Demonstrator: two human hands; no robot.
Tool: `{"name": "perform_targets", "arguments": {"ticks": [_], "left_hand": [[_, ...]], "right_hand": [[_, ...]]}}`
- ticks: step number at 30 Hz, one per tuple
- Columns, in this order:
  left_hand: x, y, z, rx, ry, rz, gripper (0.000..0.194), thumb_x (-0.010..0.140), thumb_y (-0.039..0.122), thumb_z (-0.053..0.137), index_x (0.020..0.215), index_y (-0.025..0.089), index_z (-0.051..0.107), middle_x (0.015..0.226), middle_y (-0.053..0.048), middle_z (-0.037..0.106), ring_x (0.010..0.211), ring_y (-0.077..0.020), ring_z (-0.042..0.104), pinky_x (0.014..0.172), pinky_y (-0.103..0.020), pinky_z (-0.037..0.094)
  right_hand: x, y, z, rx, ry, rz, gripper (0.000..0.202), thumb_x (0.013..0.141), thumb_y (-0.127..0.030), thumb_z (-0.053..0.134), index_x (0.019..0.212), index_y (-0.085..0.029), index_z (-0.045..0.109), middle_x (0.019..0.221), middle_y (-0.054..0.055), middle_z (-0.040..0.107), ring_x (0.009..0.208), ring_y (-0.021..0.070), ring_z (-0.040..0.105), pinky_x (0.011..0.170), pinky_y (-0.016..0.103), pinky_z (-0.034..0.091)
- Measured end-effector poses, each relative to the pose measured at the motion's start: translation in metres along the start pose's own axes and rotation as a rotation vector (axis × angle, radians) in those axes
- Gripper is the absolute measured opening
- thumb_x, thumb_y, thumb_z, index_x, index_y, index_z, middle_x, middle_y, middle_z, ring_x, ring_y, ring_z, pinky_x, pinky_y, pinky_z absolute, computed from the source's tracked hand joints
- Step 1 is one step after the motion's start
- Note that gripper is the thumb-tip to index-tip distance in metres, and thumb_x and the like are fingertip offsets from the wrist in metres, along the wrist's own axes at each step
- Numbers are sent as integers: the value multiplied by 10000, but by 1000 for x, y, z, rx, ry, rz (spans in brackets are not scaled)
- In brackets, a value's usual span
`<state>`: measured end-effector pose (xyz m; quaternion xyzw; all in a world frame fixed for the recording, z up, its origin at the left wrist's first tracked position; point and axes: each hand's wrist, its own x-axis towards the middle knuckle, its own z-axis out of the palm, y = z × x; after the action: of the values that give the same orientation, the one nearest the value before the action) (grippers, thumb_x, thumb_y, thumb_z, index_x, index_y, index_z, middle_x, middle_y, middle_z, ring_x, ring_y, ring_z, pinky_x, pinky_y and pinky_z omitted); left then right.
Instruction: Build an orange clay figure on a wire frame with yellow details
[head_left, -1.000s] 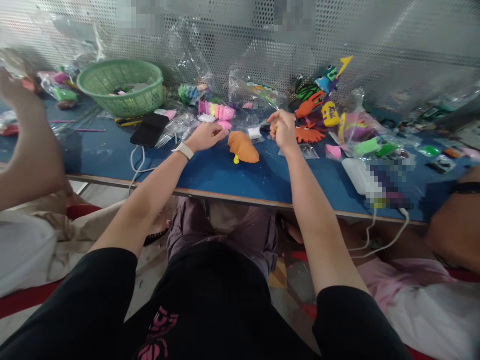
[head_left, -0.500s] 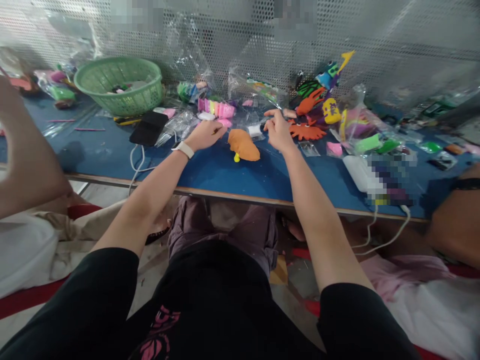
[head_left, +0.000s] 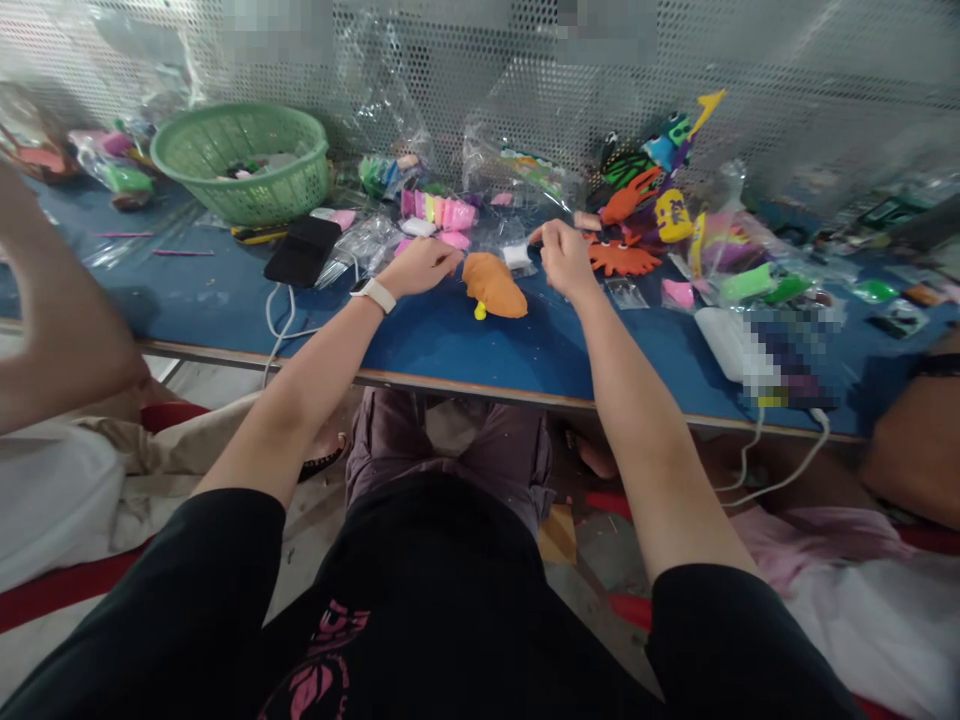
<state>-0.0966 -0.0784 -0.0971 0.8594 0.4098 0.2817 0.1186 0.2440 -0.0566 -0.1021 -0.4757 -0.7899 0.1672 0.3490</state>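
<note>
An orange clay lump lies on the blue table between my hands, with a small yellow clay piece at its lower left edge. My left hand is just left of the lump, thumb and fingers drawn together in a pinch; what they hold, if anything, is too small to make out. To the right, my right hand has its fingers curled together, and something small and dark shows near the fingertips. Behind the hands are a white packet and pink and yellow clay packs.
A green basket stands at the back left, beside a black phone and a cable. Clay figures, including an orange crab, sit at right. A white power bank lies near the front edge. People sit on both sides.
My right hand's index finger, stretched out before, is now bent in with the others. My left fingers have drawn closer together near the lump. The view has shifted slightly.
</note>
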Motion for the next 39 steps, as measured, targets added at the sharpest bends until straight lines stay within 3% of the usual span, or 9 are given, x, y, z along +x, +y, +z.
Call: {"name": "perform_targets", "arguments": {"ticks": [3,7,11,16,18,21,27,33,39], "left_hand": [[-2,1,1,-61,-75,-37,260,1057,155,532,1089,195,787,682,-11,671,674,-216,677,805,-366,534],[-5,4,2,-95,-152,-90,416,1003,92,559,1376,172,724,613,30,659,582,-207,655,781,-348,563],[-2,4,3,-60,-10,-10,323,1009,161,647,1319,186,731,728,-5,735,707,-204,684,907,-358,595],[2,-2,4,-24,25,13,66,1015,255,708,999,210,754,648,9,596,652,-184,577,830,-370,559],[2,-4,4,-50,28,22,188,1033,288,692,866,211,729,640,-8,576,641,-181,543,783,-372,537],[1,-5,4,-75,24,43,273,1007,296,691,746,216,680,621,-13,562,630,-175,520,755,-377,523],[-4,5,5,37,-125,101,257,894,286,668,649,224,623,554,22,498,617,-186,560,873,-430,574],[-4,10,5,116,-118,139,140,809,280,711,681,226,720,635,-17,659,696,-230,675,884,-435,592],[-7,17,3,208,-133,155,149,844,340,747,772,223,804,881,-73,813,920,-321,786,932,-461,577]], "right_hand": [[-4,-3,10,-45,176,50,902,1067,-1011,353,1160,-228,791,1057,173,766,1112,398,768,999,547,639],[-9,-1,15,-113,75,93,449,1082,-668,662,1056,-236,780,904,118,782,923,359,753,974,555,635],[-12,6,9,-132,-51,71,262,975,-450,796,1113,-230,830,1013,138,857,986,391,798,1043,614,640],[-15,7,0,-4,-189,77,156,836,-276,825,984,-258,874,1132,126,913,1158,429,836,1149,650,654],[-17,3,-4,33,-232,68,209,781,-226,795,964,-268,885,1129,110,919,1161,429,844,1162,652,653],[-20,-4,-10,55,-291,36,294,718,-198,752,965,-264,895,1102,99,920,1144,429,851,1162,643,646],[-21,-19,-14,36,-330,38,300,661,-228,760,922,-253,906,1112,98,916,1096,410,834,1081,591,648],[-21,-34,-13,-17,-372,71,241,617,-255,876,856,-251,896,853,60,832,910,373,760,865,526,613],[-19,-36,-10,-13,-460,60,245,620,-376,970,808,-258,865,878,58,844,866,356,740,908,543,613]]}}
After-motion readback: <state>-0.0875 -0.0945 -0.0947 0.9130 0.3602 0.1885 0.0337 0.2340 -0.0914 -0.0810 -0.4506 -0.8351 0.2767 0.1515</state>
